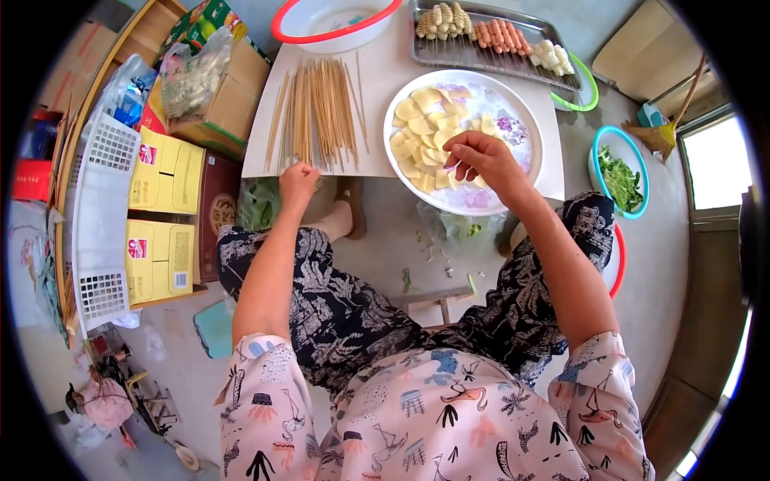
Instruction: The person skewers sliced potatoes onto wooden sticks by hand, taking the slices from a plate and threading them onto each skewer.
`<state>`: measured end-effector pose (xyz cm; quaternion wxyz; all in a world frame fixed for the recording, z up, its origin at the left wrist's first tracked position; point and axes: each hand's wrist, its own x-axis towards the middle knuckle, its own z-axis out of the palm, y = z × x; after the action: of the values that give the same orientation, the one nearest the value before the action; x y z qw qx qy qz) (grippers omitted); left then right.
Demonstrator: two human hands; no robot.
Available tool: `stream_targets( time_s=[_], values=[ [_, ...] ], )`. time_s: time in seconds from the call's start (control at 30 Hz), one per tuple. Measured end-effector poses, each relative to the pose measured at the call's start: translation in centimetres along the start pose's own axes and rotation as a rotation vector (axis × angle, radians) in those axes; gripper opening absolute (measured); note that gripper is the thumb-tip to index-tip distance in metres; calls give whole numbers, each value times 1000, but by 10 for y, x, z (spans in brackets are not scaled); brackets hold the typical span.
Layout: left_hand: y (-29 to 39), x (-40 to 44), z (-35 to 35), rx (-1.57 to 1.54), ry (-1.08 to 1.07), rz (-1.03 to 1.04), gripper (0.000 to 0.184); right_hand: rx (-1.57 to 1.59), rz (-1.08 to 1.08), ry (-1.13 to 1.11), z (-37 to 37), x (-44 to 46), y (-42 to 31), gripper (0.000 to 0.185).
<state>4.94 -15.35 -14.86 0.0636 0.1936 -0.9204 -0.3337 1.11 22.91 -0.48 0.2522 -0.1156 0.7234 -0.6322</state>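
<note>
My left hand (298, 181) is closed at the near ends of a spread of bamboo skewers (319, 112), by the table's front edge. Whether a skewer is pinched in its fingers is hidden. Over the right part of a large round white plate (525, 148) with purple flower patterns hovers my right hand (486, 160). Its fingers are loosely curled and apart, with nothing visible between them. Pale yellow potato slices (421, 128), as they appear, lie overlapping on the plate beneath and to the left of that hand.
A metal tray (497, 62) at the back right holds filled skewers, including sausages (501, 36). A red-rimmed white basin (337, 28) stands back left. Right of the white table (369, 164), a blue-rimmed basin (596, 164) holds greens (622, 180). Yellow boxes (164, 172) stand left.
</note>
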Motion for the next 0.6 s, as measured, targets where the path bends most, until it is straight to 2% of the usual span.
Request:
stream_targets(
  time_s=[0.17,0.47,0.6],
  values=[
    [35,-8,-6,132,79,28,23,-34,-10,-6,4,2,5,15],
    [30,6,9,257,171,-63,18,-68,-2,0,2,1,10,15],
    [11,20,15,189,120,-145,17,-85,-10,4,2,1,11,14]
  ],
)
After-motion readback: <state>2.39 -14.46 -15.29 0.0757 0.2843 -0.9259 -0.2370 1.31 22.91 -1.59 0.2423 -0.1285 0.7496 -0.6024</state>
